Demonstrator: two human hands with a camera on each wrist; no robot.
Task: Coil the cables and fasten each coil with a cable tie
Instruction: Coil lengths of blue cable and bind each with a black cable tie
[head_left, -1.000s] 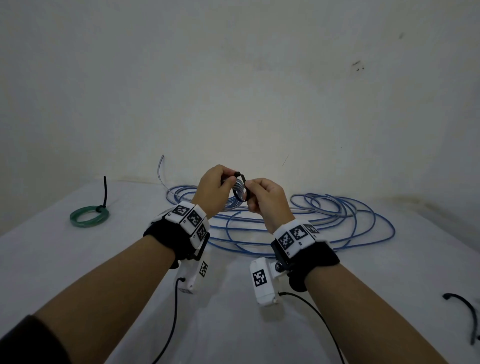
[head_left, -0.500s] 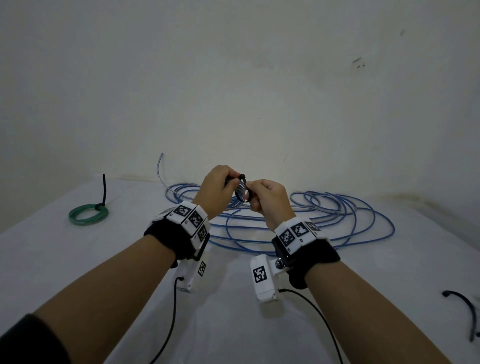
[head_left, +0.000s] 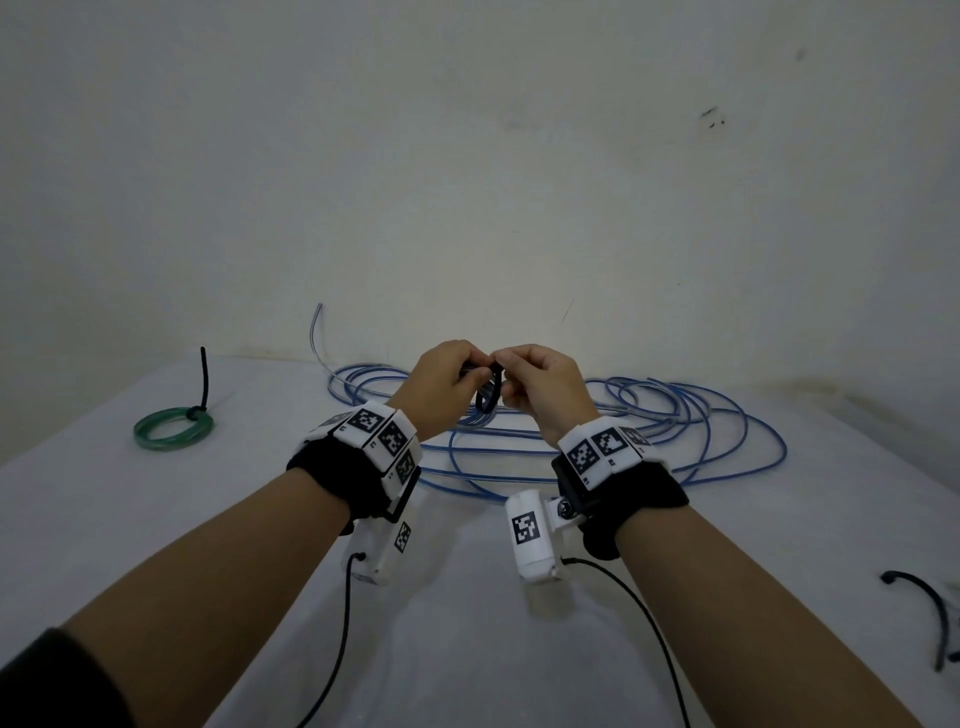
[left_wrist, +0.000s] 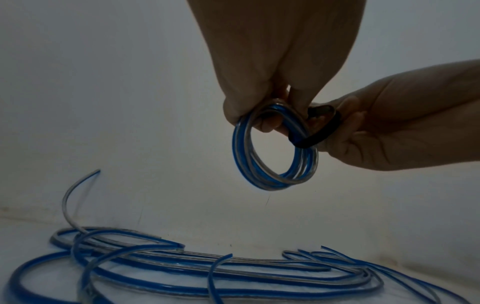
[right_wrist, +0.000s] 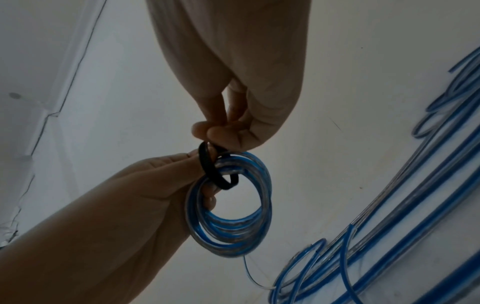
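A small coil of blue and clear cable (left_wrist: 262, 176) hangs in the air above the table, and my left hand (left_wrist: 270, 115) grips its top with curled fingers. A black cable tie (left_wrist: 320, 131) is looped round the coil's strands on the right side. My right hand (right_wrist: 215, 129) pinches the tie (right_wrist: 211, 166) at its upper end, just above the coil (right_wrist: 233, 232). In the head view both hands, left (head_left: 447, 374) and right (head_left: 540, 384), meet fingertip to fingertip over the coil (head_left: 488, 397), in front of the wall.
Long loose blue cables (head_left: 675, 431) sprawl across the white table (head_left: 467, 649) behind and under the hands. A green coil (head_left: 174, 428), tied with a black tie whose tail stands upright, lies at the far left. Spare black ties (head_left: 930, 618) lie at the right edge.
The fingertips of both hands have drawn together over the top of the coil, and the coil now hangs slightly lower between them. The arms have barely shifted.
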